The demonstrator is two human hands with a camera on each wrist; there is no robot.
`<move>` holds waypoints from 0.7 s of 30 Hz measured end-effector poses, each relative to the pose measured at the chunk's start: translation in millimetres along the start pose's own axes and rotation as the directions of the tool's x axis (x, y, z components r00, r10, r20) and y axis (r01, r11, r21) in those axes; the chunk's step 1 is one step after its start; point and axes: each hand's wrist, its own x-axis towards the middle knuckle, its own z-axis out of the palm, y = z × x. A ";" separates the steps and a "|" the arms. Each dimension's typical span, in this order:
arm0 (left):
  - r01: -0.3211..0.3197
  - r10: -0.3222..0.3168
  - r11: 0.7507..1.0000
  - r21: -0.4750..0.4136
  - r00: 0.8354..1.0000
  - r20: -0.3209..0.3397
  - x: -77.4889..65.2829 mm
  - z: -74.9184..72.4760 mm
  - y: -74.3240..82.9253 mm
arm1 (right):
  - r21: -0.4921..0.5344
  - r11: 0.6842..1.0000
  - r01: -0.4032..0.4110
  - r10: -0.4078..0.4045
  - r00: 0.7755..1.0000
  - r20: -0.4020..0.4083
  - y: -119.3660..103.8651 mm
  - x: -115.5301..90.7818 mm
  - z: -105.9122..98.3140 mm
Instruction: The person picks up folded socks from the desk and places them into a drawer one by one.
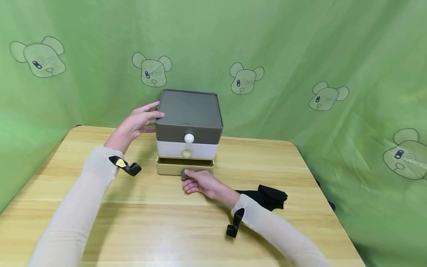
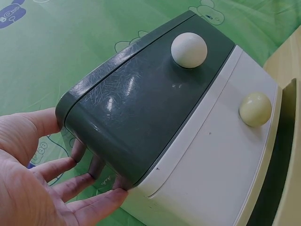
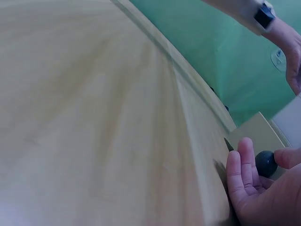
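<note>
A small stacked drawer unit (image 1: 190, 107) stands on the table, with a dark grey top drawer, a white middle drawer (image 2: 211, 141) and a beige bottom drawer (image 1: 168, 168). The bottom drawer is pulled partway out. At its front, my right hand (image 1: 205, 184) pinches the dark round knob (image 3: 266, 164) between thumb and fingers. My left hand (image 1: 135, 122) rests against the unit's left side, thumb on the top edge and fingers spread along the side. The top drawer has a white knob (image 2: 189, 50), the middle one a pale yellow knob (image 2: 255, 109); both drawers are closed.
A folded black cloth (image 1: 271, 196) lies on the wooden table (image 1: 140, 226), partly hidden behind my right forearm. Behind the table hangs a green curtain (image 1: 200, 33) printed with bear heads, close to the back of the drawer unit.
</note>
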 end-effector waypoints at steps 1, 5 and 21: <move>0.001 -0.001 1.000 0.004 1.000 0.001 -0.4 -0.4 0.5 | -0.014 1.000 -0.005 0.005 1.000 0.005 0.7 -3.0 1.7; 0.010 -0.010 1.000 0.008 1.000 0.005 -0.6 -0.3 2.2 | -0.046 0.999 -0.023 0.024 1.000 0.010 4.3 -15.5 7.3; -0.005 0.005 1.000 0.001 1.000 0.013 -1.2 -2.0 -0.3 | -0.162 0.987 -0.026 0.029 0.999 0.020 21.6 -57.0 22.3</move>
